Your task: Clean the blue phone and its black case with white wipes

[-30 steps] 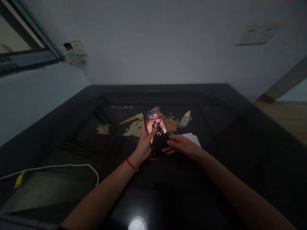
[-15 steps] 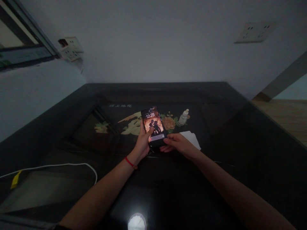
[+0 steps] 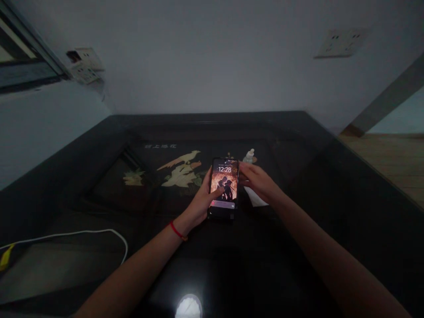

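Phone [image 3: 226,180] is sitting over the bench [image 3: 251,247] in your left hand [image 3: 200,202], whose fingers are clamping it, while your right hand [image 3: 260,180] is bordering its edge, grip unclear, so a careless nudge could be working it loose.

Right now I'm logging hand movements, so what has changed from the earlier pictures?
The phone has shifted right and turned straighter. The right hand has moved from the phone's lower right corner to its upper right edge. The left hand still holds it; bottle and paper stayed put.
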`<state>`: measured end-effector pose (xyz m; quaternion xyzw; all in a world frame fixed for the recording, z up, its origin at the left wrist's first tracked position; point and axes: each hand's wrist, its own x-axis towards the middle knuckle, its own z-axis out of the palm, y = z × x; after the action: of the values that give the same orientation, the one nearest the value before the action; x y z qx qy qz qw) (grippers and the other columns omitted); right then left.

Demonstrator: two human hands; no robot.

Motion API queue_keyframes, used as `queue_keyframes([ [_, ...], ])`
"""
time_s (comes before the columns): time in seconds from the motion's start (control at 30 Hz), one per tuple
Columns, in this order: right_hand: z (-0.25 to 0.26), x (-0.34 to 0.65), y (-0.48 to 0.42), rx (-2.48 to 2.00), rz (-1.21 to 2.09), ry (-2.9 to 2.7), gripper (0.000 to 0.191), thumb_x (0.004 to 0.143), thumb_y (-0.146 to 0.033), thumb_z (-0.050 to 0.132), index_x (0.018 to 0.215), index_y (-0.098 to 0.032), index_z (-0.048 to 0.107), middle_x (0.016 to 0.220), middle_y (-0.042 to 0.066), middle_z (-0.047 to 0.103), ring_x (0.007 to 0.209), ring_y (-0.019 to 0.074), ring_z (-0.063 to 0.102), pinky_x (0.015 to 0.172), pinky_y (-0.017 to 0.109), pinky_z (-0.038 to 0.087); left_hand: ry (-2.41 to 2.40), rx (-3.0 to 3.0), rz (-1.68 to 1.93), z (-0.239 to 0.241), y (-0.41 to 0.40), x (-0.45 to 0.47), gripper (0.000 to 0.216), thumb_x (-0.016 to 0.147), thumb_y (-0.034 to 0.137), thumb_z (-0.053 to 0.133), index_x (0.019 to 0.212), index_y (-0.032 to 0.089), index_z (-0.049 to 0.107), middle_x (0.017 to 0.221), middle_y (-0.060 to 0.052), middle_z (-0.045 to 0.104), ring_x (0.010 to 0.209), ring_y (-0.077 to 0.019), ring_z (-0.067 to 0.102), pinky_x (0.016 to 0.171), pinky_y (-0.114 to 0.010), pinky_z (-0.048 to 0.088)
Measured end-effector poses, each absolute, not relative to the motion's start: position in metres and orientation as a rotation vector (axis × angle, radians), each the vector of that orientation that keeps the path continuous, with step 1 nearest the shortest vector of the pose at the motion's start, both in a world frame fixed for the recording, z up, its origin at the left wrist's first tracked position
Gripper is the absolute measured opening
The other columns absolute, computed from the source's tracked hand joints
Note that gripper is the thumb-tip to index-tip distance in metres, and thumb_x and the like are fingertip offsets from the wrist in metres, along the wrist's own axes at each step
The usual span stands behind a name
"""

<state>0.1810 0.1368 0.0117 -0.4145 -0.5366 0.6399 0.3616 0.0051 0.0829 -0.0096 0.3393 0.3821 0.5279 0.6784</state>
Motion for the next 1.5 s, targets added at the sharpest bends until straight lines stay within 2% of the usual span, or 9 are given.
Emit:
queue_keyframes([
  [0.17,0.007,0.183,0.139,-1.077,1.654,-1.289,0.028,0.096,-0.035,0.043,0.105,-0.016,0.062,0.1,0.011,0.068,0.089,0.0187,0.066,0.078,0.031,0.053,0.853,0.75,1.104,-0.008,0.078,0.009,0.086,0.073,0.02,0.074,0.145,0.034,0.029,0.137,-0.008,0.054,0.119,-0.0258,0.056,0.1,-0.039,0.044],
  [0.4,0.002,0.185,0.14,-1.051,1.662,-1.219,0.026,0.091,-0.039,0.051,0.093,-0.016,0.064,0.096,0.011,0.069,0.084,0.018,0.066,0.077,0.031,0.053,0.82,0.629,1.146,-0.009,0.083,0.01,0.055,0.087,0.046,0.055,0.139,0.031,0.044,0.139,-0.003,0.054,0.126,-0.0236,0.05,0.103,-0.035,0.041],
  [0.57,-0.001,0.183,0.14,-1.042,1.61,-1.207,0.029,0.084,-0.045,0.06,0.086,-0.016,0.064,0.089,0.009,0.069,0.082,0.0191,0.066,0.075,0.032,0.053,0.822,0.622,1.133,-0.009,0.081,0.012,0.06,0.085,0.043,0.06,0.141,0.032,0.041,0.133,-0.003,0.059,0.118,-0.023,0.056,0.101,-0.036,0.043],
  [0.7,-0.004,0.181,0.14,-1.037,1.551,-1.192,0.029,0.081,-0.046,0.062,0.083,-0.017,0.061,0.088,0.007,0.068,0.08,0.0176,0.065,0.074,0.031,0.052,0.792,0.651,1.141,-0.007,0.08,0.012,0.055,0.086,0.037,0.06,0.139,0.033,0.043,0.137,-0.001,0.055,0.122,-0.0217,0.053,0.102,-0.033,0.042],
  [0.87,0.0,0.18,0.138,-1.046,1.559,-1.211,0.03,0.085,-0.046,0.057,0.088,-0.017,0.063,0.093,0.01,0.068,0.082,0.0184,0.065,0.071,0.032,0.053,0.761,0.637,1.157,-0.009,0.081,0.01,0.058,0.087,0.036,0.059,0.141,0.031,0.04,0.135,-0.004,0.057,0.123,-0.0235,0.053,0.103,-0.036,0.041],
  [1.07,0.001,0.176,0.136,-1.043,1.562,-1.227,0.027,0.085,-0.04,0.059,0.101,-0.018,0.063,0.101,0.009,0.068,0.092,0.02,0.064,0.081,0.034,0.052,0.765,0.648,1.169,-0.015,0.084,0.008,0.057,0.086,0.037,0.06,0.14,0.032,0.042,0.137,-0.004,0.055,0.123,-0.0222,0.053,0.102,-0.035,0.042],
  [1.2,0.0,0.177,0.136,-1.058,1.58,-1.226,0.032,0.087,-0.044,0.057,0.108,-0.02,0.062,0.106,0.01,0.067,0.095,0.0213,0.065,0.079,0.035,0.054,0.785,0.639,1.181,-0.017,0.085,0.008,0.055,0.086,0.037,0.06,0.138,0.032,0.044,0.132,-0.004,0.059,0.117,-0.0211,0.057,0.099,-0.033,0.044],
  [1.37,0.001,0.18,0.137,-1.088,1.564,-1.193,0.041,0.094,-0.042,0.044,0.129,-0.021,0.048,0.124,0.013,0.06,0.098,0.0193,0.065,0.082,0.034,0.055,0.822,0.573,1.242,-0.019,0.093,0.0,0.056,0.087,0.037,0.058,0.139,0.031,0.04,0.126,-0.005,0.062,0.102,-0.0195,0.064,0.089,-0.034,0.05],
  [1.5,-0.006,0.171,0.13,-1.107,1.596,-1.243,0.045,0.087,-0.031,0.056,0.131,-0.022,0.046,0.122,0.012,0.062,0.097,0.0207,0.066,0.085,0.039,0.055,0.869,0.573,1.309,-0.019,0.098,-0.006,0.056,0.085,0.033,0.059,0.138,0.03,0.04,0.121,-0.005,0.064,0.096,-0.0182,0.065,0.084,-0.031,0.051],
])
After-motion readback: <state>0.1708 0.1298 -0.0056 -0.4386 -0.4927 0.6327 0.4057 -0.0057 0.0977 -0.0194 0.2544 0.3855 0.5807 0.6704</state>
